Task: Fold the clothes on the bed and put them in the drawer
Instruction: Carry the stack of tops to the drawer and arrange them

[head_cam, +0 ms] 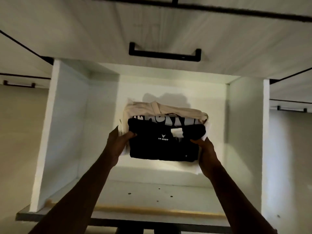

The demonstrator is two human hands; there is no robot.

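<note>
A stack of folded clothes hangs inside the open white drawer (70,132). On top lies a black folded garment (162,147) with a small white logo. Under it shows a white piece with black lettering (168,121), and a beige garment (152,107) at the far side. My left hand (118,142) grips the stack's left edge, thumb on the black cloth. At the right edge, my right hand (206,149) holds the stack the same way. Whether the stack touches the drawer bottom I cannot tell.
A shut drawer front with a black bar handle (164,54) overhangs the open drawer from above. More shut drawers with dark handles (19,84) flank it left and right. The open drawer's front rim (152,211) lies nearest me, with bare white bottom around the stack.
</note>
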